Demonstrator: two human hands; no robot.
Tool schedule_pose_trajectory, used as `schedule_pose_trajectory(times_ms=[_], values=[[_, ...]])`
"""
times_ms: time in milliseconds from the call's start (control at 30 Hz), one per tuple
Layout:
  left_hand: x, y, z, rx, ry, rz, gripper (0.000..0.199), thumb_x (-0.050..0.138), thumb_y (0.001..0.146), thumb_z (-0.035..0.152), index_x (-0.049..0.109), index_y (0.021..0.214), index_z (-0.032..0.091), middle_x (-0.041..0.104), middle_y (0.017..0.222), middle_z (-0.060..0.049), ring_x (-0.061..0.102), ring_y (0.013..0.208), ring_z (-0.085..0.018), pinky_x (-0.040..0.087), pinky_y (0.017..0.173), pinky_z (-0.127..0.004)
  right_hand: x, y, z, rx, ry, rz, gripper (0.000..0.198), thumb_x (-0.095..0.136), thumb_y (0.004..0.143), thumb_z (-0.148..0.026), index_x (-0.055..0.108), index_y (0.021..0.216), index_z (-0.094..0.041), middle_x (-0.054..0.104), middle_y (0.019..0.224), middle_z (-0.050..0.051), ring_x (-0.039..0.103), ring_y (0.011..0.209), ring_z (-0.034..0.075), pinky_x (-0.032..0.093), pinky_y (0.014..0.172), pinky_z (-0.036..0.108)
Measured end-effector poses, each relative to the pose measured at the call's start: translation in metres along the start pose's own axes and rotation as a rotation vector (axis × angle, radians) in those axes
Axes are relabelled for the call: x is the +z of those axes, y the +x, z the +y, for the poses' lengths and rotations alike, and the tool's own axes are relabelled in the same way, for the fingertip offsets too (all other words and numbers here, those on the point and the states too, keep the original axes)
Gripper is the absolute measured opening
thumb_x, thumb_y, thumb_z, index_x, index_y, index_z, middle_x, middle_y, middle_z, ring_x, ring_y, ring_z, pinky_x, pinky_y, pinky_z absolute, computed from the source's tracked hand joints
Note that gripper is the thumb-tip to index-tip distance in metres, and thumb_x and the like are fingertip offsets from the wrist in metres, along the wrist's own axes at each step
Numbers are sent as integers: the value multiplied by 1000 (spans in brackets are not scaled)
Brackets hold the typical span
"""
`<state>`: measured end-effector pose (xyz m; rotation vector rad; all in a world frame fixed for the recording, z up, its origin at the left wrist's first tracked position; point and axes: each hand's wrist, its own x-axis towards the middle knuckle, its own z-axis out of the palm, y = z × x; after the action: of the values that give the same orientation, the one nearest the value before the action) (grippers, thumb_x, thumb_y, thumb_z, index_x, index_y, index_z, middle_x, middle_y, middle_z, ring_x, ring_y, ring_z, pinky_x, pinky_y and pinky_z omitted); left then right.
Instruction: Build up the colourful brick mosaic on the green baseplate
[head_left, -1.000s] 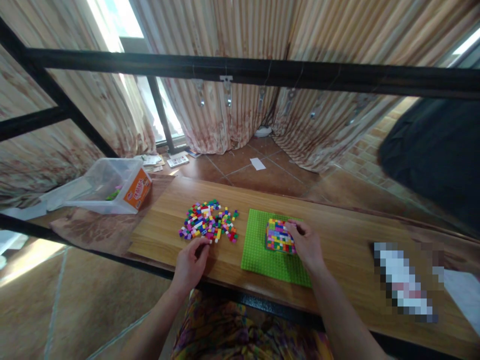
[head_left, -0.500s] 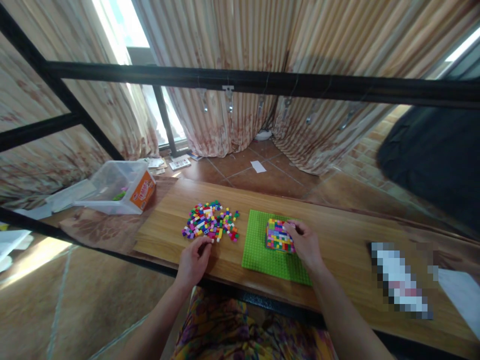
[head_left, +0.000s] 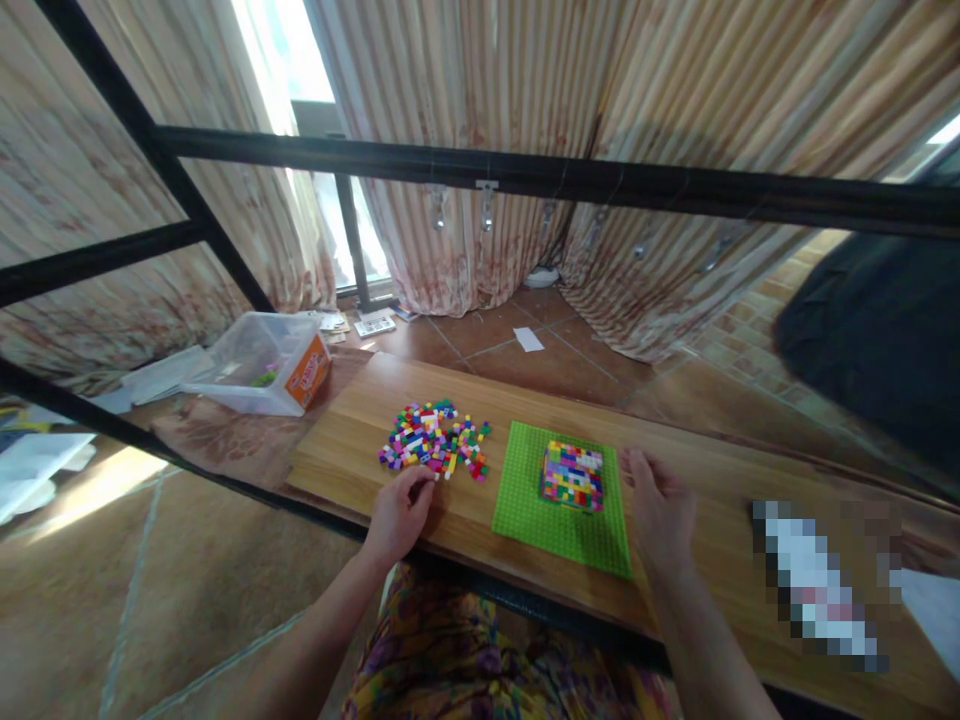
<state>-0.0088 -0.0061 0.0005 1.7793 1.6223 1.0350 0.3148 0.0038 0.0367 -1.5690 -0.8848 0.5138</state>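
Note:
A rectangular block built of many-coloured toy bricks [head_left: 572, 477] stands on the green baseplate [head_left: 517, 505]. Just beyond the plate's right edge is my right hand [head_left: 664, 510], off the block, its fingers bent and blurred by motion. My left hand [head_left: 403, 512] rests at the near edge of a heap of loose toy bricks [head_left: 427, 437], left of the plate. Its thumb and forefinger are pinched together; whatever is between them is too small to make out.
Both hands are over a wooden tabletop [head_left: 337, 440]. A clear plastic bin with an orange label [head_left: 307, 372] sits off the table's left end. Toward the right end lies a pixelated object [head_left: 817, 585], with white paper [head_left: 930, 610] beyond. A black metal bar [head_left: 525, 175] crosses ahead.
My right hand has left the brick block and moved right, past the baseplate's edge. My left hand stays pinched beside the heap. The whole view has shifted slightly.

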Motion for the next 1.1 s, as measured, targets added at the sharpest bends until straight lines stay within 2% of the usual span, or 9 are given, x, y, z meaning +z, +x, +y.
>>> schedule_pose_trajectory(times_ms=[133,267,400,567,733,833,967,1100], values=[[1,-1,0,-10,-17,-14,14,51,86,24,64,90,19,69,83,-2,64,76,-16,48,70,-25,21,-27,-17,-154,-104,-232,32,58,83,-46,70,95,-18,71,92,7,64,82,19,50,75,34],[1,-2,-3,-12,-26,-24,13,51,87,24,63,91,19,68,83,-2,63,78,-16,48,69,-25,55,-58,-26,-433,-288,-519,20,53,87,-32,68,93,-20,69,91,6,62,85,19,48,80,34],[2,-2,-4,-8,-11,-30,14,50,88,24,63,91,19,68,86,-3,63,80,-16,48,71,-25,83,-77,-23,-543,-496,-663,18,49,89,-20,67,89,-19,67,91,7,60,91,21,45,84,34],[2,-3,0,3,-16,-7,14,50,87,20,63,92,19,68,88,-2,63,81,-16,47,75,-26,103,-83,-15,-541,-649,-718,15,50,88,-18,65,87,-19,66,89,8,59,91,22,43,86,34],[1,-2,2,-7,-28,-7,15,50,87,20,64,91,19,68,89,-3,62,80,-16,46,75,-26,113,-84,-11,-578,-673,-708,16,49,88,-16,65,89,-19,66,89,8,58,88,22,42,84,34],[-1,-2,6,-36,-59,-9,14,52,87,24,64,90,19,68,86,-3,61,78,-16,45,72,-25,113,-86,-9,-549,-589,-711,18,48,89,-15,66,90,-19,66,89,8,59,88,22,43,84,34],[1,-4,21,-96,-169,-44,21,51,89,34,64,89,17,62,75,-1,55,69,-14,42,65,-23,105,-95,-12,-465,-365,-719,15,51,89,-18,64,94,-20,67,90,5,60,86,19,46,80,32],[7,-10,38,-112,-268,-189,30,50,90,39,64,79,16,57,70,0,50,66,-13,39,61,-22,94,-107,-19,-474,-237,-713,14,52,89,-21,64,97,-21,67,88,4,61,83,18,47,77,30]])
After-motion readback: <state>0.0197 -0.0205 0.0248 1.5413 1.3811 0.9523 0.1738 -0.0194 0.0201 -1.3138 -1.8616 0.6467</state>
